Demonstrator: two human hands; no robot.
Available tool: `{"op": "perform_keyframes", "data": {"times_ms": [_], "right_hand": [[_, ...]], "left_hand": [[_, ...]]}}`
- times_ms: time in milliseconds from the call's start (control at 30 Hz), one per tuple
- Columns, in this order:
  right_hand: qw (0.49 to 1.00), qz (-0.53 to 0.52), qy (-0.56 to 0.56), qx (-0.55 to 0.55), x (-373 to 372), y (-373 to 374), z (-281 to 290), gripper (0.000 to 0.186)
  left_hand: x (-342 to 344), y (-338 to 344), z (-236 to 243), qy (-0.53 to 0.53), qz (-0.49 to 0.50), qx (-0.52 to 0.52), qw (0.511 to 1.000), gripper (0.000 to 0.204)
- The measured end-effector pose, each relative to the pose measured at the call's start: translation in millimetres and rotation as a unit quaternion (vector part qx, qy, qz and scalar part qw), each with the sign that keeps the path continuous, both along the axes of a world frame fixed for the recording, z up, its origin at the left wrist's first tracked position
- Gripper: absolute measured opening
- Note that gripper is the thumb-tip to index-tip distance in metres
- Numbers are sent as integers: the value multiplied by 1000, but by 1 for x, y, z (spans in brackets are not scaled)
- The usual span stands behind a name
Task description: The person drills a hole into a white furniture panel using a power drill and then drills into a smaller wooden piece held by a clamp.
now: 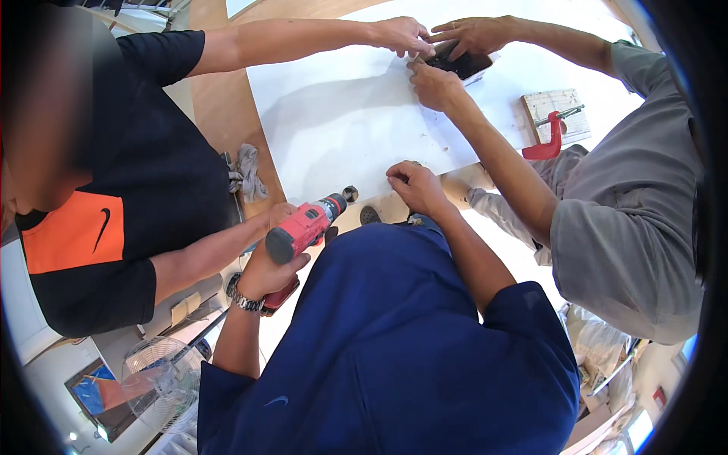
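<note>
My left hand, with a metal watch on its wrist, grips a red and black cordless drill. The drill points up and right, toward the near table edge, and a small round, cup-shaped metal piece shows at its tip. My right hand is at the near table edge with its fingers curled together; whatever they may hold is too small to make out. Across the table, two co-workers' hands meet around a dark, open, box-like piece.
A white sheet covers much of the wooden table. At right, a red clamp sits on a wooden board. A grey rag lies at the left edge. Co-workers stand close on both sides; a fan is at lower left.
</note>
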State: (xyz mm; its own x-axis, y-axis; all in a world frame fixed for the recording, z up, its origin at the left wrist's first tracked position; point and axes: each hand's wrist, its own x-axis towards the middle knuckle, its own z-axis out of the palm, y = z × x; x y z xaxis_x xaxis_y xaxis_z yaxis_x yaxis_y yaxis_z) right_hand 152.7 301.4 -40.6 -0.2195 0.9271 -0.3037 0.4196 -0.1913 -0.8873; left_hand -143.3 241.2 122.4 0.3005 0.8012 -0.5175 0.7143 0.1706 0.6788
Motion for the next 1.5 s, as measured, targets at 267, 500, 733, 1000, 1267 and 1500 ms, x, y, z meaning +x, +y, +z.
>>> {"op": "perform_keyframes", "data": {"times_ms": [267, 500, 733, 1000, 1267, 1500], "right_hand": [[1000, -9, 13, -19, 4, 4, 1, 24], [996, -32, 62, -55, 6, 7, 0, 28], [972, 21, 211, 96, -21, 18, 66, 39], [936, 141, 228, 226, -100, 17, 116, 64], [907, -5, 282, 313, -107, 11, 110, 29], [917, 14, 273, 289, -108, 14, 108, 26]], "left_hand": [[8, 10, 3, 6, -13, 10, 1000, 44], [37, 57, 35, 84, -84, -73, 990, 56], [46, 78, 38, 142, -111, -131, 975, 57], [19, 57, 13, -66, -40, -67, 995, 49], [29, 55, 12, 26, -89, -1, 996, 50], [30, 56, 15, 38, -61, -33, 997, 54]]}}
